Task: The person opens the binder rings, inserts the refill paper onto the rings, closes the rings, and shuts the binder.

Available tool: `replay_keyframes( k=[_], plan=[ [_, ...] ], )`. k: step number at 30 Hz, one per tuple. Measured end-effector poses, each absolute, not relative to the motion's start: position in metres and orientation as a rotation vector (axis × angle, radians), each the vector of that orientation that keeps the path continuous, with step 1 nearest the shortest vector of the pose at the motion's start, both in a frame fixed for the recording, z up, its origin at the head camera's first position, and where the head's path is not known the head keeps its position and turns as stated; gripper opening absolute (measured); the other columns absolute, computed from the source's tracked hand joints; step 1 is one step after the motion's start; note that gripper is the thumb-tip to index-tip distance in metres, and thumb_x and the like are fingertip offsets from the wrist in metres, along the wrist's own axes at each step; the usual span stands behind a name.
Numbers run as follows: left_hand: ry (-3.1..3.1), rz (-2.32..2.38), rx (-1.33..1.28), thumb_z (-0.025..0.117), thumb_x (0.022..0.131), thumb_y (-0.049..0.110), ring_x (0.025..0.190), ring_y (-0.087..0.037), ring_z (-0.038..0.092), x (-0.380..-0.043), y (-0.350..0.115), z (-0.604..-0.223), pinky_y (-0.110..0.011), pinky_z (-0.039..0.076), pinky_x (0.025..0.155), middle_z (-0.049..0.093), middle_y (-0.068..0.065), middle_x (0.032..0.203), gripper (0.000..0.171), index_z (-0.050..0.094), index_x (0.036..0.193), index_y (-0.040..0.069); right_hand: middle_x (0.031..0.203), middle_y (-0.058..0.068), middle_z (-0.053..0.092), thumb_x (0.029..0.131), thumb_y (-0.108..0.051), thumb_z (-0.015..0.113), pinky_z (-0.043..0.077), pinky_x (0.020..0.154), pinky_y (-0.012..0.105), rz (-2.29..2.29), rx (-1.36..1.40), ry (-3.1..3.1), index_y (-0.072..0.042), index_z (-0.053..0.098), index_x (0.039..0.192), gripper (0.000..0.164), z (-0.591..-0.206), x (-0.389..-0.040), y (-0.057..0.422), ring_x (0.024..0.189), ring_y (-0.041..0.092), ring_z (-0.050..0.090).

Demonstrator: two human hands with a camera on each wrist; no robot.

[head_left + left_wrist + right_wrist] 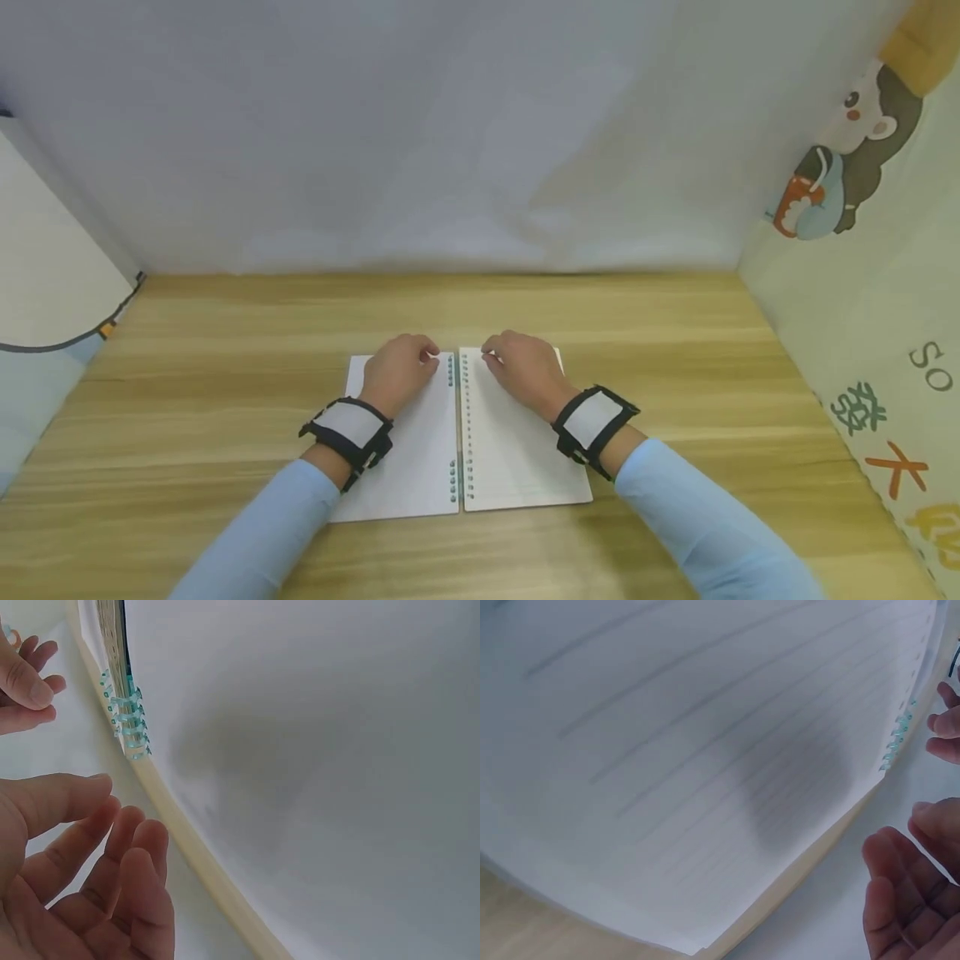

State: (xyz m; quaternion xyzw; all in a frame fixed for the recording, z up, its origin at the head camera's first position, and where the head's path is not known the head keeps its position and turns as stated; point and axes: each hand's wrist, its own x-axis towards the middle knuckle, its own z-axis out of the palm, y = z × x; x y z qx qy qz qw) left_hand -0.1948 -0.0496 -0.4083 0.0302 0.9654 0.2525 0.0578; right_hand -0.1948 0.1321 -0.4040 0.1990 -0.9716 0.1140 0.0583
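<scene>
An open ring-bound notebook [517,467] lies on the table, its left page blank and its right page faintly lined. Teal rings [129,720] join the two halves along the middle. Over the upper part of the left page is my left hand [401,368], its fingers loosely bent with nothing between them. My right hand [527,368] is over the upper part of the right page, likewise relaxed and holding nothing. In the right wrist view, bare fingers [889,847] show apart from the lined page [727,750].
The notebook rests on a wood-grain table [660,333]. A pale wall covering [420,150] rises behind it. On the right stands a side panel [825,317] printed with a cartoon animal and characters; another printed panel [52,250] is on the left.
</scene>
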Motion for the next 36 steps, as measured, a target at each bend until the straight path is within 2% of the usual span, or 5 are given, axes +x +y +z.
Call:
replay_keyframes(
  k=[11,21,28,36],
  plan=[
    [2.926,0.683,0.088,0.061,0.090,0.018,0.082,-0.020,0.062,-0.209,-0.042,-0.416,-0.032,0.050,0.068,0.068,-0.006,0.095,0.020,0.068,0.106,0.010,0.096,0.004,0.069,0.093,-0.020,0.058,0.051,0.072,0.028,0.365,0.591,-3.053,-0.012,0.070,0.106,0.020,-0.415,-0.212,0.122,0.082,0.015,0.063],
    [2.910,0.717,0.095,0.061,0.089,0.021,0.077,-0.018,0.061,-0.217,-0.042,-0.424,-0.031,0.048,0.066,0.069,-0.005,0.092,0.018,0.070,0.101,0.012,0.088,0.002,0.066,0.093,-0.020,0.057,0.045,0.061,0.022,0.341,0.644,-3.051,-0.014,0.071,0.104,0.019,-0.426,-0.218,0.115,0.069,0.010,0.054],
    [2.926,0.735,0.130,0.062,0.089,0.022,0.074,-0.017,0.061,-0.216,-0.040,-0.426,-0.030,0.048,0.062,0.070,-0.004,0.091,0.016,0.073,0.097,0.012,0.083,0.000,0.063,0.092,-0.021,0.057,0.043,0.057,0.022,0.346,0.640,-3.036,-0.015,0.072,0.103,0.019,-0.428,-0.217,0.113,0.066,0.009,0.051],
    [2.937,0.735,0.142,0.063,0.089,0.022,0.076,-0.017,0.061,-0.215,-0.040,-0.424,-0.032,0.049,0.065,0.071,-0.003,0.093,0.016,0.073,0.097,0.013,0.083,0.000,0.062,0.093,-0.022,0.057,0.040,0.055,0.020,0.331,0.615,-3.057,-0.014,0.071,0.103,0.019,-0.427,-0.217,0.110,0.064,0.009,0.049]
  ],
)
